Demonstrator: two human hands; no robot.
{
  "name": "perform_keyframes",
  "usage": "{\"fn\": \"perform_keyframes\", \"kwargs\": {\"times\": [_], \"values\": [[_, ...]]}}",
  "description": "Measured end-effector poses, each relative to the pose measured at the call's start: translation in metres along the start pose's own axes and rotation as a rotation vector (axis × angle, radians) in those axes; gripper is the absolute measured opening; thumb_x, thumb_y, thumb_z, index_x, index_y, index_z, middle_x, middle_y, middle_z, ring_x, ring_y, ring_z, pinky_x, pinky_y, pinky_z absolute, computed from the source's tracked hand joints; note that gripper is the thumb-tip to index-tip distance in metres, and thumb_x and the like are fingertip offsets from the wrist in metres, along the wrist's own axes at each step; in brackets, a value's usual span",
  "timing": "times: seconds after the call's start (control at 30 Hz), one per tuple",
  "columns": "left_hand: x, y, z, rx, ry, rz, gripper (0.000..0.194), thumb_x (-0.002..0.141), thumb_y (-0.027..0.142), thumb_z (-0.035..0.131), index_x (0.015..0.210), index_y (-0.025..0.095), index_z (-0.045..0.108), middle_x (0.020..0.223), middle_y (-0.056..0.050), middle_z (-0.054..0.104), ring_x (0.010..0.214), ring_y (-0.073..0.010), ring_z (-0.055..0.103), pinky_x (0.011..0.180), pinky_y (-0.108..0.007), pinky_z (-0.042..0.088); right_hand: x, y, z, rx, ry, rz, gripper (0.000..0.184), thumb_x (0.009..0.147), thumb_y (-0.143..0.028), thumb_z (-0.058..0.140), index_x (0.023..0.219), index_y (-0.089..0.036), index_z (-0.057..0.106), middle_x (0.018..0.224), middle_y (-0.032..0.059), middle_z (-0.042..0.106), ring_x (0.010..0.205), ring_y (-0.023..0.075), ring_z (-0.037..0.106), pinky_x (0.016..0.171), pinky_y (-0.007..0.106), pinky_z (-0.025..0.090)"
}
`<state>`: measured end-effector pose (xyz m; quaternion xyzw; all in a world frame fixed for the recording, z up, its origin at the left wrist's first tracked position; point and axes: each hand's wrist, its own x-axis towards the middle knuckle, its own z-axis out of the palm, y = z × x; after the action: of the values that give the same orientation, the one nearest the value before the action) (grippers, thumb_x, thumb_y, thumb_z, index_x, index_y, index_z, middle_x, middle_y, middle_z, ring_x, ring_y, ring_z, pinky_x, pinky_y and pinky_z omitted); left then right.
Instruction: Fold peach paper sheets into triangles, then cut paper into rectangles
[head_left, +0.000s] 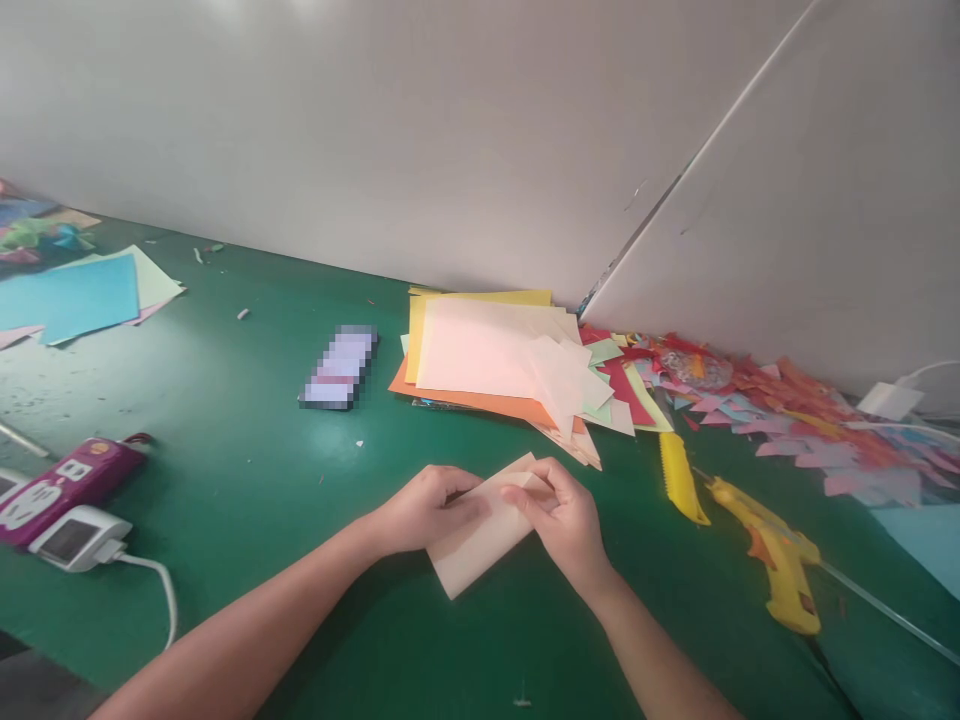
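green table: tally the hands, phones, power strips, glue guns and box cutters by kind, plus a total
Hands: 2, left hand and right hand, both on pale paper
Phone: 1
Power strip: 1
Glue gun: 1
Box cutter: 1
Total: 6

Both forearms bare, entering from the near edge of the desk and angling inward, so the hands almost meet. Left hand (pixel 435 508): wrist fairly straight, running on from the forearm; back of hand up, fingers closed in a pinch, fingertips toward the right hand. Right hand (pixel 566 515): raised a little farther from the near edge, forearm slanting up to the left, thumb extended across toward the left hand, fingers curled, grip closed. The hands are apart, not touching.
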<state>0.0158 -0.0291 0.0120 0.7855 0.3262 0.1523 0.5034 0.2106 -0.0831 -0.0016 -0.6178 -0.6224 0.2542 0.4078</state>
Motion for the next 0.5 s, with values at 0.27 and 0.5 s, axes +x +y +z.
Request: {"fn": "perform_keyframes", "kwargs": {"times": [0.27, 0.5], "values": [[-0.0032, 0.0019, 0.0039, -0.026, -0.04, 0.002, 0.034, 0.091, 0.037, 0.04, 0.064, 0.017, 0.036, 0.064, 0.004, 0.035, 0.057, -0.0085, 0.031, 0.05, -0.021, 0.026, 0.0006, -0.0016, -0.0008, 0.002, 0.035, 0.004, 0.028, 0.08, -0.043, 0.061, 0.069, -0.022, 0.046, 0.061, -0.0043, 0.046, 0.055, 0.0115, 0.046, 0.051, 0.022, 0.041], [-0.0042, 0.0008, 0.0029, -0.039, -0.055, -0.018, 0.03, 0.091, 0.031, 0.038, 0.064, 0.016, 0.036, 0.065, 0.003, 0.038, 0.057, -0.0083, 0.033, 0.05, -0.022, 0.027, -0.0001, -0.0006, 0.0002, 0.034, 0.041, -0.01, 0.026, 0.08, -0.04, 0.062, 0.069, -0.022, 0.046, 0.061, -0.0037, 0.048, 0.056, 0.0118, 0.047, 0.052, 0.022, 0.042]]}}
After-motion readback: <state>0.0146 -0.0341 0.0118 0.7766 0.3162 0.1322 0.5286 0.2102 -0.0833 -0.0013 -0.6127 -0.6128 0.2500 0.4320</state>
